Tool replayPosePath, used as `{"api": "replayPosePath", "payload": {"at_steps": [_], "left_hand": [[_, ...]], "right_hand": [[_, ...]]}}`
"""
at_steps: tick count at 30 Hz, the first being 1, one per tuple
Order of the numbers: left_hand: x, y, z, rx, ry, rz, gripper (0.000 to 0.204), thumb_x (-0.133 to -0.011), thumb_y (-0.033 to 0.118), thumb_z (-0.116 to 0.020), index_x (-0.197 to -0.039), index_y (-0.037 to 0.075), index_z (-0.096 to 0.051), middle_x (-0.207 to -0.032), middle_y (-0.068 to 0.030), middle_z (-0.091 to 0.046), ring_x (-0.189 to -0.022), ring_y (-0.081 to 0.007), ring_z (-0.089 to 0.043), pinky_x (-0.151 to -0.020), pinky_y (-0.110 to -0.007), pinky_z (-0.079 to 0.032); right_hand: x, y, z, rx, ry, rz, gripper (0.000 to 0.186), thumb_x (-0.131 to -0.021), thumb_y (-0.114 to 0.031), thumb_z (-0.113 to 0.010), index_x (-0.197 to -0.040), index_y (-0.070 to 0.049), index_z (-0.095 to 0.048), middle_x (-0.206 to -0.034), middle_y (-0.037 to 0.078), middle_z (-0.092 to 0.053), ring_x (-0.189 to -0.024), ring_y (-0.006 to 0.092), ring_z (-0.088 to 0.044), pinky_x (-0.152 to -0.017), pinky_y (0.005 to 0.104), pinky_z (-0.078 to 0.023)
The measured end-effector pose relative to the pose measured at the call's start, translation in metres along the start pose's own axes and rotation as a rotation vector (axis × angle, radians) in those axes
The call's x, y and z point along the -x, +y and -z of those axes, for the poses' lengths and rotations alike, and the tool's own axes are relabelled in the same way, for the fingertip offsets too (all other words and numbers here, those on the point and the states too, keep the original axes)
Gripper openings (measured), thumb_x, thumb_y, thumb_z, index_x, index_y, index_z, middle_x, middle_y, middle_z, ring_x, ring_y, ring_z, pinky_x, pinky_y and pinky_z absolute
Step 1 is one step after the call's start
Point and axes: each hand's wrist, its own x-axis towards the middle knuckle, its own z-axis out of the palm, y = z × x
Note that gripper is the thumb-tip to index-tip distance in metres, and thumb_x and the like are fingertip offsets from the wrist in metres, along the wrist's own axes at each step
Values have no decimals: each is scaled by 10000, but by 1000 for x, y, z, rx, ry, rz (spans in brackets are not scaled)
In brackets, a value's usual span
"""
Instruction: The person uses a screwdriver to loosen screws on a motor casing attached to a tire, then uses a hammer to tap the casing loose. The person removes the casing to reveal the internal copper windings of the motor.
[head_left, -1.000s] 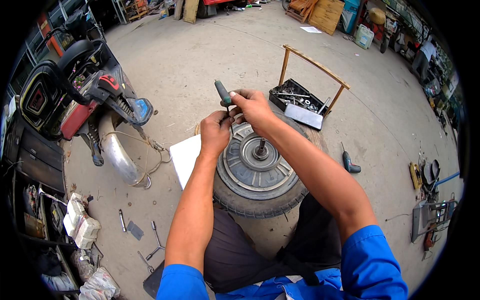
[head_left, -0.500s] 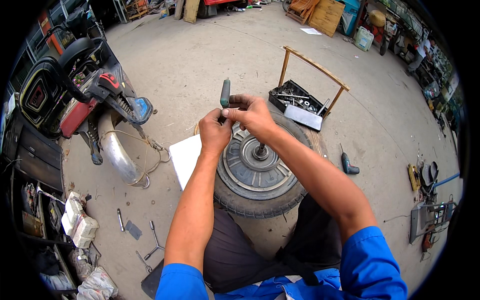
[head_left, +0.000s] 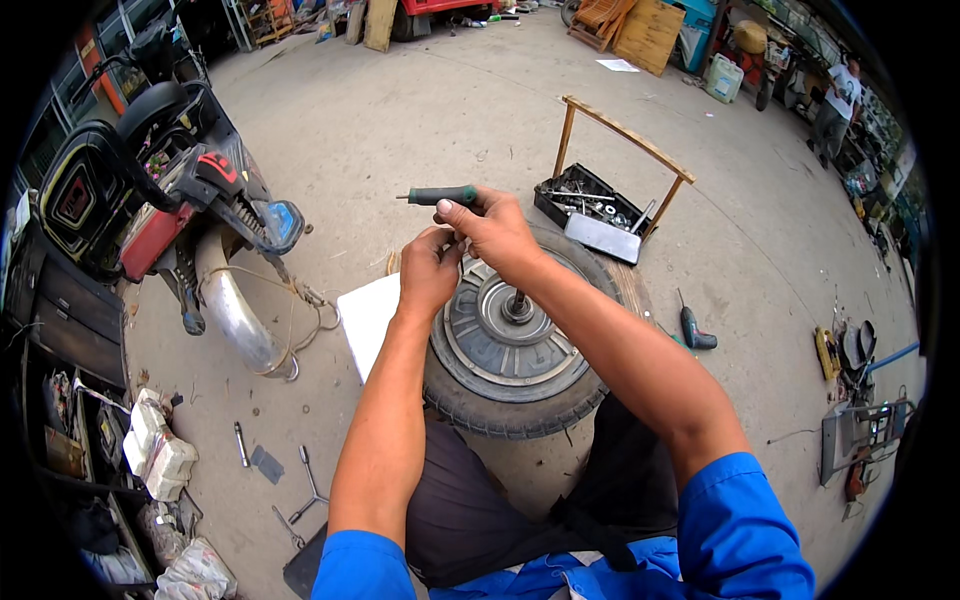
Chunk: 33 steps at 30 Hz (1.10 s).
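A dark green-handled screwdriver is held level above the far rim of a wheel, its short metal tip pointing toward 9 o'clock. The right hand is closed around the handle's butt end. The left hand sits just below at 7 o'clock of the right hand, its fingers curled and touching the right hand's fingers; whether it grips anything cannot be told. The wheel, a tyre with a grey hub and central axle, lies flat on the concrete floor between the person's knees. A white sheet lies partly under the wheel at its 9 o'clock. An open black toolbox with a wooden frame stands at the wheel's 1 o'clock. A cordless drill lies at 3 o'clock. A scooter stands at 10 o'clock, and loose hand tools lie at 8 o'clock.
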Motion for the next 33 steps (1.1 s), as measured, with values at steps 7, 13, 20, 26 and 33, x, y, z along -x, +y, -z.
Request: {"api": "replayPosePath", "payload": {"at_steps": [7,13,20,26,33], "left_hand": [[-1,-5,-3,-29,52,66,86,-893,11,-649,-891,-51,-708,-718,-103,-707,-655,-122,-641,-606,-298,-500],[-2,6,-3,-61,85,50,98,-888,54,-684,-927,-30,-719,-684,-80,-690,-630,-98,-604,-576,-294,-477],[0,26,2,19,76,58,107,-839,21,-699,-933,-29,-716,-685,-85,-681,-622,-113,-593,-575,-307,-467],[-1,0,1,-81,15,20,103,-812,20,-730,-900,-26,-704,-757,-147,-700,-701,-292,-687,-658,-377,-515],[0,2,1,-111,-99,124,141,-820,74,-751,-907,-35,-736,-814,-223,-720,-725,-322,-713,-665,-407,-524]], "right_hand": [[-5,13,9,-90,-9,-28,400,-918,-87,-686,-1232,131,-569,-961,147,-699,-730,148,-651,-538,279,-520],[4,11,2,-9,8,-48,314,-894,-63,-709,-1154,90,-625,-917,97,-684,-705,126,-627,-559,267,-509],[-2,11,-3,99,3,85,199,-910,-109,-721,-1044,28,-666,-849,51,-674,-684,89,-592,-530,246,-462],[-5,12,-6,117,36,94,150,-909,-69,-689,-1012,40,-690,-835,65,-685,-741,102,-593,-634,296,-505],[-6,13,1,82,55,80,156,-905,-72,-700,-1014,38,-684,-824,71,-681,-737,108,-602,-621,297,-494]]}}
